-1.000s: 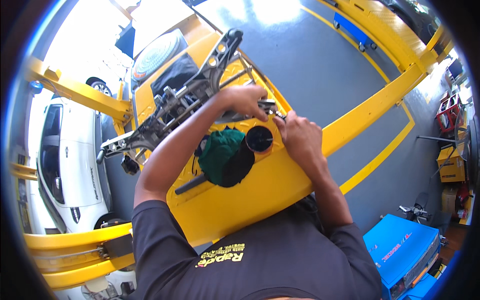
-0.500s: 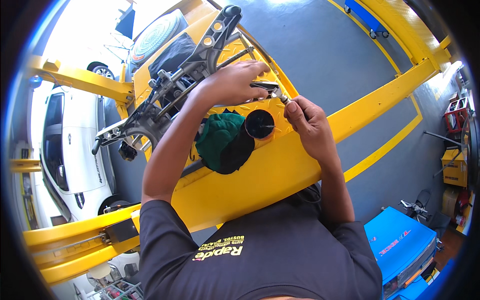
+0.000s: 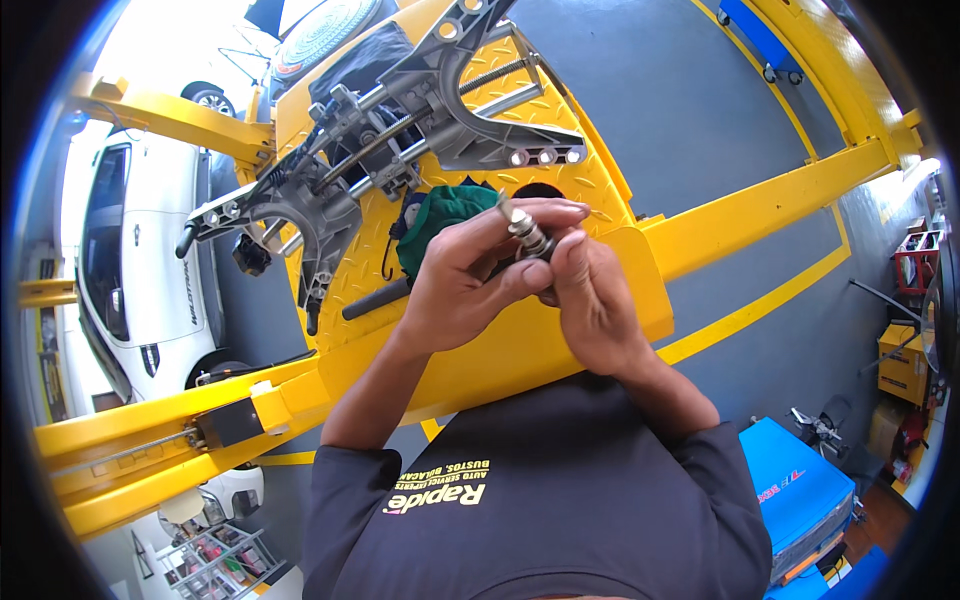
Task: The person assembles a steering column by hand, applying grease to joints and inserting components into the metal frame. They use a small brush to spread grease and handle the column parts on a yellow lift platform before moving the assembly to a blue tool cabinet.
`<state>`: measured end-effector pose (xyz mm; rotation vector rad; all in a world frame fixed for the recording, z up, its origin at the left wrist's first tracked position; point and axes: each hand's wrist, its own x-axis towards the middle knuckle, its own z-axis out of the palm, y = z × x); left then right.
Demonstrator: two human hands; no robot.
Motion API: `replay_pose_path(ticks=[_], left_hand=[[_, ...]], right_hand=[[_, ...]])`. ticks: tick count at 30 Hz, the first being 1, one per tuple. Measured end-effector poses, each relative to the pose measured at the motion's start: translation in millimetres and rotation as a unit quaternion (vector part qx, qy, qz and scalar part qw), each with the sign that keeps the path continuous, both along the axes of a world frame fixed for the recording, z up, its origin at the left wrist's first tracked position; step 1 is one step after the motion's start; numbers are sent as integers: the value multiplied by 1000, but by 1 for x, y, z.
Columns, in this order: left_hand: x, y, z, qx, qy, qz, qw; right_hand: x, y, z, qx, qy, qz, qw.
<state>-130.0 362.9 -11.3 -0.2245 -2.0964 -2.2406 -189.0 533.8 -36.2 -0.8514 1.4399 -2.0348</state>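
Note:
Both of my hands meet over the yellow lift beam. A small ridged, cylindrical metal fitting [image 3: 528, 233] sticks up between them. My left hand [image 3: 462, 285] is closed, its thumb and fingers around the fitting. My right hand [image 3: 598, 305] is closed too, its thumb against the fitting's lower end, which is hidden by the fingers. Just beyond them lies a green and black cloth item [image 3: 445, 212]. A dark round container [image 3: 538, 190] shows only its top behind my left fingers. Farther off, a grey metal wheel clamp [image 3: 370, 150] with threaded rods rests on the yellow tread plate.
The yellow beam [image 3: 450, 370] runs across in front of my body. A black bar [image 3: 376, 299] lies along its far edge. At left stands a white vehicle [image 3: 165, 265]; at lower right, a blue-topped cabinet [image 3: 795, 490]. Yellow lines mark the grey floor.
My left hand has left the wheel clamp's arm and come back toward me, onto the fitting. My right hand has moved left and nearer with it. My view has shifted slightly.

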Motion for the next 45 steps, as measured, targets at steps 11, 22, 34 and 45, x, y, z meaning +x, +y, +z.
replay_pose_path(ticks=[11, 22, 34, 45], left_hand=[[20, -32, -29, 129, 70, 132, 980], [23, -46, -67, -10, 22, 228, 973], [25, -35, -64, -25, -12, 232, 972], [24, -37, -70, -72, 21, 274, 959]], right_hand=[[5, -6, -1, 141, 293, -254, 911], [-43, 3, -25, 235, 373, -193, 876], [-39, -4, -9, 200, 250, -299, 899], [-41, -3, -28, 157, 129, -349, 915]])
